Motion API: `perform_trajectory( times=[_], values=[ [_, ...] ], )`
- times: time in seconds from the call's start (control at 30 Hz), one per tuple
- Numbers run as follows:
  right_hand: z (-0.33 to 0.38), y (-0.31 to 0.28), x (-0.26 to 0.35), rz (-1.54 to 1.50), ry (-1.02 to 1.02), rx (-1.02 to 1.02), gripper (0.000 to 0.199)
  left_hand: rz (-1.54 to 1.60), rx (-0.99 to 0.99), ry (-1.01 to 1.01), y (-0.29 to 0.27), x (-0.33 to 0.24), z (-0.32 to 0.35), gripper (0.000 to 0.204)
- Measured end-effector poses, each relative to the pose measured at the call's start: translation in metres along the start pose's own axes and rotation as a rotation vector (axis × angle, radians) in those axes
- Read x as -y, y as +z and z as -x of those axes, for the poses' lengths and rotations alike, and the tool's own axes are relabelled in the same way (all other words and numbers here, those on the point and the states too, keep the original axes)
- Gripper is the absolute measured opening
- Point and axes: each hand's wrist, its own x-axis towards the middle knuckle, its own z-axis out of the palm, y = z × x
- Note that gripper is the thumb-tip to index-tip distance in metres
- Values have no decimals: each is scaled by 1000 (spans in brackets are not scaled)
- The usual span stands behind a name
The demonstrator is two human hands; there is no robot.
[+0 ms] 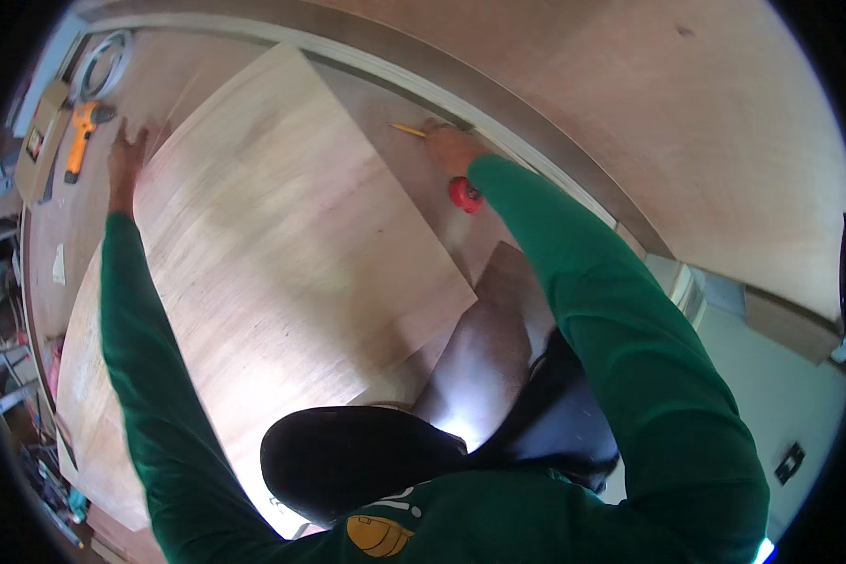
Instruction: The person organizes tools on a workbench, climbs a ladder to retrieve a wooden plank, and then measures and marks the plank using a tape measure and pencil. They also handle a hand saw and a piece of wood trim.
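A large pale plywood sheet (282, 216) lies at an angle across the wooden work surface. At its far left edge is my left hand (126, 164), fingers apart, with nothing seen in it. My right hand (453, 148) reaches past the sheet's right edge, close to the long raised strip at the back. From its fingers a yellow pencil (407, 130) points left; the fingertips themselves are partly hidden. Just below my right wrist sits a round red object (464, 194), perhaps a tape measure, partly covered by the sleeve.
An orange cordless drill (80, 141) lies beyond my left hand, beside an open cardboard box (42, 141) and a coil of grey cable (103, 66). A tall wooden panel (686, 122) rises at the right. Cluttered tools (52, 479) lie below the left edge.
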Motion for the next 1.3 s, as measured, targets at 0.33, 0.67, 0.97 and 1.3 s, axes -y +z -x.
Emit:
perform_trajectory(
  times=[0.33, 0.67, 0.97, 1.3],
  values=[
    [40, 4, -34, -37, -481, -207, 36, 501, 303, 260, -65, -362, 238, 53],
    [208, -43, -119, 98, -89, -166, 26, 211, 616, 592, 81, -472, 265, 61],
    [220, 34, -154, -276, 180, -176, 52, -341, 495, 666, 217, -481, 255, 33],
    [311, -13, -139, -999, 222, -270, 51, 797, 675, -122, 134, -531, 278, 48]
  ],
)
